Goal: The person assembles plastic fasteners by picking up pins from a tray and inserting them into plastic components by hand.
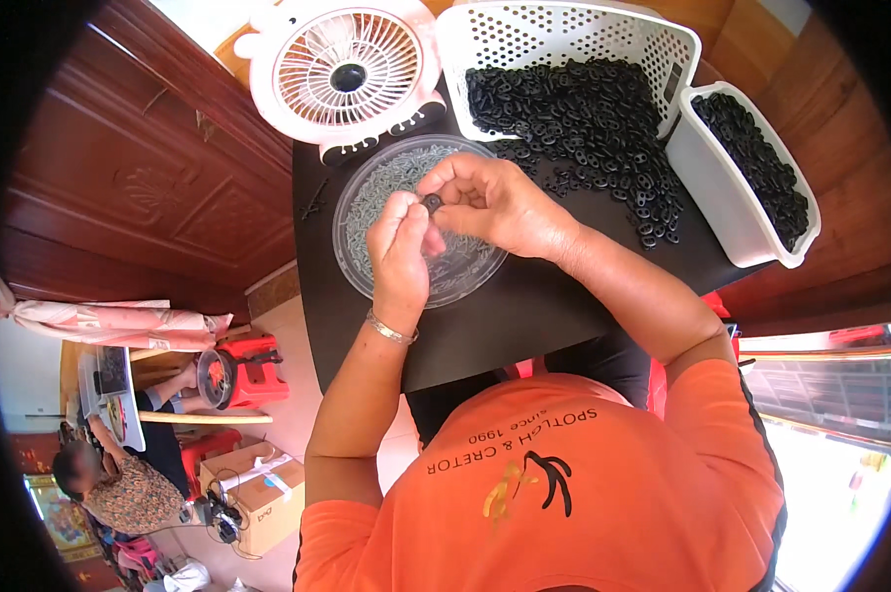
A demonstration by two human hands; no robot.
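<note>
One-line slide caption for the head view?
Left hand and right hand hold a small black part over a round tub of grey pieces, near a white basket of black links.

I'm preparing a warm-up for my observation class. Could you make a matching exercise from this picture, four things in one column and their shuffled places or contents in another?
Things
1. single small dark piece
2. round clear tub
3. silver-coloured bracelet
4. narrow white bin

Places or contents
A. around the left wrist
B. right of the perforated white basket
C. at the fingertips of the left hand and right hand
D. holding many small grey pieces

Pairs: 1-C, 2-D, 3-A, 4-B
</note>
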